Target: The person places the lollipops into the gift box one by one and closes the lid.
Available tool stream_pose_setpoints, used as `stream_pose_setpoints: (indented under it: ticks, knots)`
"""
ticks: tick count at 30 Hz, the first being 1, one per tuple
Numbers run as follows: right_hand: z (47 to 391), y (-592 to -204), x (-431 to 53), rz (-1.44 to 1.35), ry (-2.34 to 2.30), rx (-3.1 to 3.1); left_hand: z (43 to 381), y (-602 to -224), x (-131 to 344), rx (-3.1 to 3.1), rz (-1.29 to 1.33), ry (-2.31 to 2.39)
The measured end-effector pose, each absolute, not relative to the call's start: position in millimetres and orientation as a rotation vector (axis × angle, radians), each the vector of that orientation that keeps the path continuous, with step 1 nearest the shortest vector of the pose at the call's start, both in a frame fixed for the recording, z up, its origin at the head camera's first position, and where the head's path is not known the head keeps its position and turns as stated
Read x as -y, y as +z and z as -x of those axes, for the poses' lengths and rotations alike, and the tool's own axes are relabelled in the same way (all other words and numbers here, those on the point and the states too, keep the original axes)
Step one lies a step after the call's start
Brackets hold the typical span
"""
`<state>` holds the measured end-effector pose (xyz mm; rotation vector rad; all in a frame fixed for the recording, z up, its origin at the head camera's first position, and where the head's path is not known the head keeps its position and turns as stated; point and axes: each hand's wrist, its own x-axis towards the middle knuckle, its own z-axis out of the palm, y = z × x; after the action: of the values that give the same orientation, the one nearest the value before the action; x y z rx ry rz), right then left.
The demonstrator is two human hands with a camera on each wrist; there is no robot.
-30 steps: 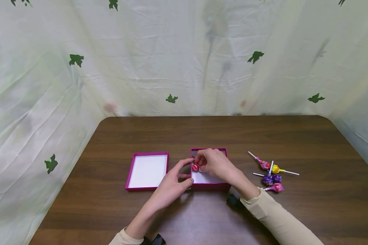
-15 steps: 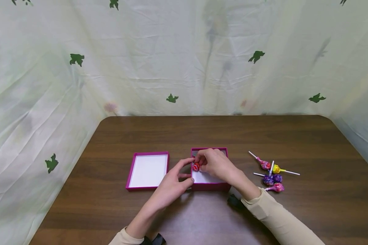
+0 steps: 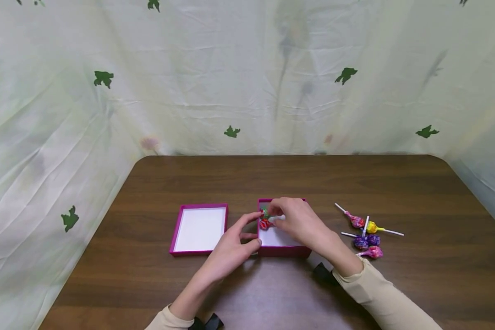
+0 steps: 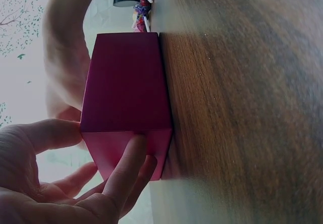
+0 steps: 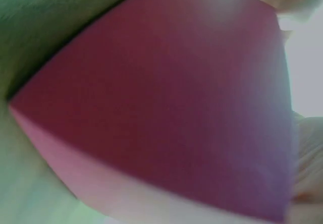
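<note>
Well, the left hand (image 3: 233, 250) rests loosely against the left side of the dark pink square box (image 3: 283, 251). Inside the box lies a round, red, shiny-wrapped lollipop (image 3: 264, 224); I can't tell if the right hand (image 3: 299, 222) pinches it. Laying it neatly seems the job; next, that hand should lift gently.

No legible txt, nos. or brands; any print on lollipop wrappers (image 3: 264, 224) too sm. to read.
</note>
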<state>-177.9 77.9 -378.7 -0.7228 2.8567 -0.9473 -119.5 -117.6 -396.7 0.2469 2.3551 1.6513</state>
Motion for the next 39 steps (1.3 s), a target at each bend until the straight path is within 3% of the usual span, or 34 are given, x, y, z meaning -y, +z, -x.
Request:
stream_pose_setpoints:
  ticks: [24,39]
  knots:
    - [136.2,-346.0,-142.0,0.683,-1.154,-2.764,119.4,-394.1,116.9,-2.347,-0.240,1.657]
    - [144.8,-357.1,-210.8,0.811,-1.045,-2.787,120.3,-396.2,116.1,-2.333,-0.231,1.675]
